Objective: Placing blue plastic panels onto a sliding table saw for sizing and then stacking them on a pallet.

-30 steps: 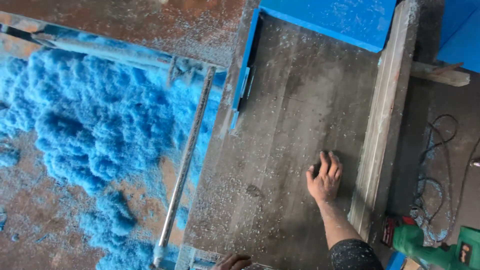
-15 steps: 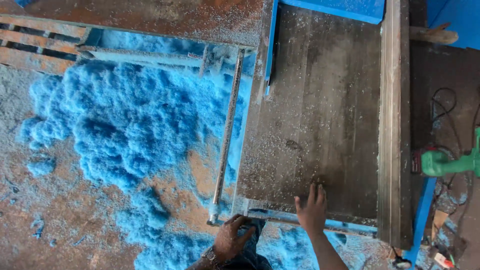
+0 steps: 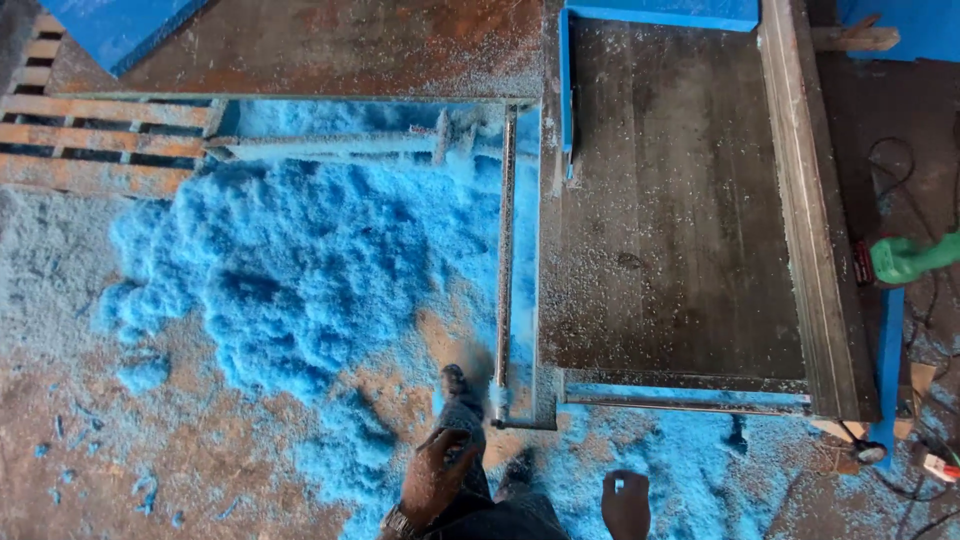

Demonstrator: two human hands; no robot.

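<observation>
I look straight down past my legs at a floor covered in blue shavings [image 3: 300,260]. My left hand [image 3: 435,475], dusty and with nothing in it, hangs beside my dark trouser leg, its fingers loosely spread. My right hand [image 3: 625,505] hangs low at the bottom edge over the blue litter. Its fingers look curled, and a blue fleck sits on it. Both hands are off the dark worktable [image 3: 680,250], whose near corner lies just ahead of them. My shoe [image 3: 455,385] stands next to a thin metal rod [image 3: 503,260] along the table's left side.
A wooden pallet [image 3: 100,150] lies at far left. A blue panel [image 3: 660,12] rests on the table's far end, and a pale wooden rail [image 3: 805,200] runs down its right edge. A green power tool [image 3: 910,258] and cables [image 3: 900,170] lie at right.
My right hand has left the tabletop and dropped to my side. I have stepped back, so the table sits further away and more of the floor shows.
</observation>
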